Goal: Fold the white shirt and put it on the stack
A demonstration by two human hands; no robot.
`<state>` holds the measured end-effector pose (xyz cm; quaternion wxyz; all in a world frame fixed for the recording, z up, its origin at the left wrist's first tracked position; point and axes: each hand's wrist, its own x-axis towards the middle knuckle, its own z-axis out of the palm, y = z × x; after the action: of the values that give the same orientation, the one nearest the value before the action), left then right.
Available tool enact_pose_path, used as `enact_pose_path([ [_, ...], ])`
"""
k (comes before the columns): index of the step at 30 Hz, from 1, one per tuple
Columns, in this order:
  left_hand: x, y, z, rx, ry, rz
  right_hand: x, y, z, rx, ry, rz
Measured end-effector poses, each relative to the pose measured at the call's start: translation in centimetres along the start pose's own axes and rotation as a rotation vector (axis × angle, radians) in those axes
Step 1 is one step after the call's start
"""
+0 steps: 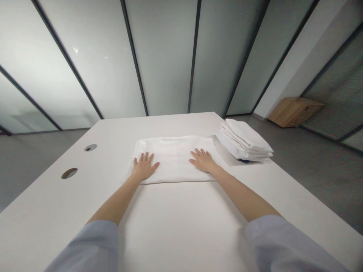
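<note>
A white cloth (172, 160), folded into a wide flat rectangle, lies on the white table in front of me. My left hand (143, 166) rests palm down on its left end, fingers spread. Toward the right end of the cloth, my right hand (203, 160) also lies flat with its fingers apart. Neither hand grips anything. Just beyond the right hand, a stack of folded white cloths (244, 139) sits near the table's right edge, with a small dark item partly showing under its front.
The white table (181, 223) has two round holes on its left side, a nearer hole (69, 173) and a farther hole (90, 147). Frosted glass panels (164, 56) stand behind it. A wooden cabinet (293, 112) is on the floor at the back right.
</note>
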<state>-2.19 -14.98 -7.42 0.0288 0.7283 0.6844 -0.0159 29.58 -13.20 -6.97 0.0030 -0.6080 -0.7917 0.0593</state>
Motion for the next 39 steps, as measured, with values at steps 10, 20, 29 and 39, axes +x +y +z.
enact_pose_path([
  [10,-1.3,0.9,-1.6,0.077,-0.034,-0.009,1.6,2.7,0.5,0.001,0.034,-0.139],
  [20,-0.8,4.3,-5.3,0.133,-0.009,0.163,3.4,-2.4,-2.4,-0.078,0.323,0.080],
  [29,0.1,4.3,0.2,0.041,0.049,0.302,-0.3,-7.2,1.3,0.062,0.055,-0.090],
  [39,1.1,6.6,-2.9,0.137,0.046,0.237,5.4,-3.2,-0.9,-0.063,0.099,-0.188],
])
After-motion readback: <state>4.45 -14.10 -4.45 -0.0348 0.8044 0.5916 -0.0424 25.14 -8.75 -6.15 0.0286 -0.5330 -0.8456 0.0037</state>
